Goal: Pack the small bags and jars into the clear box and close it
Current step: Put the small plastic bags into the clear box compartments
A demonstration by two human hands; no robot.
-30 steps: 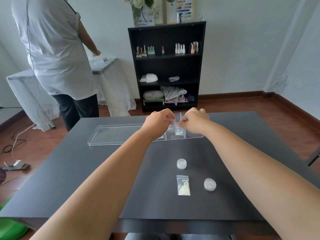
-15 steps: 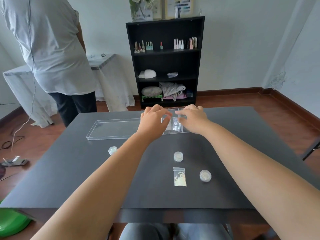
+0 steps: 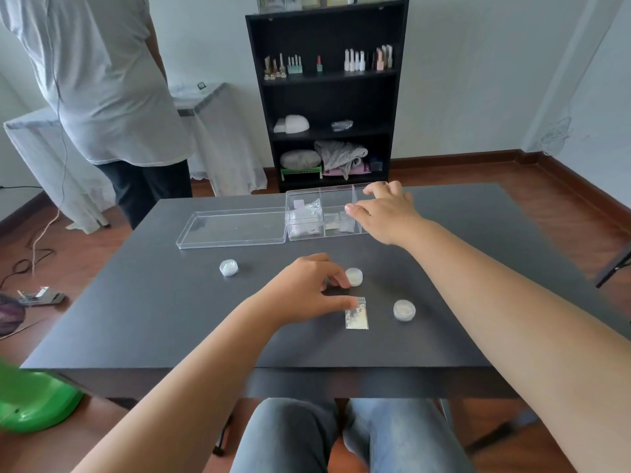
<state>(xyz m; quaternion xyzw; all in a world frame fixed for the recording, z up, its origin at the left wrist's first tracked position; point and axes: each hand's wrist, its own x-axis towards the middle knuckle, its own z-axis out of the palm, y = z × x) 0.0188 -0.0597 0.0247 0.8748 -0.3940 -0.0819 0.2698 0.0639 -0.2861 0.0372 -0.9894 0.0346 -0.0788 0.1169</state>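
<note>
On the dark tabletop [image 3: 170,302], the clear box [image 3: 321,213] sits open at the far side, right hand [image 3: 386,213] spread loosely against it. Left hand [image 3: 307,291], fingers half-curled, thumb pressing the small bag [image 3: 356,317], fingertip touching a jar [image 3: 354,276].

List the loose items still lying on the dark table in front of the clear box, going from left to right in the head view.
Left jar → middle jar → small bag → right jar.
</note>
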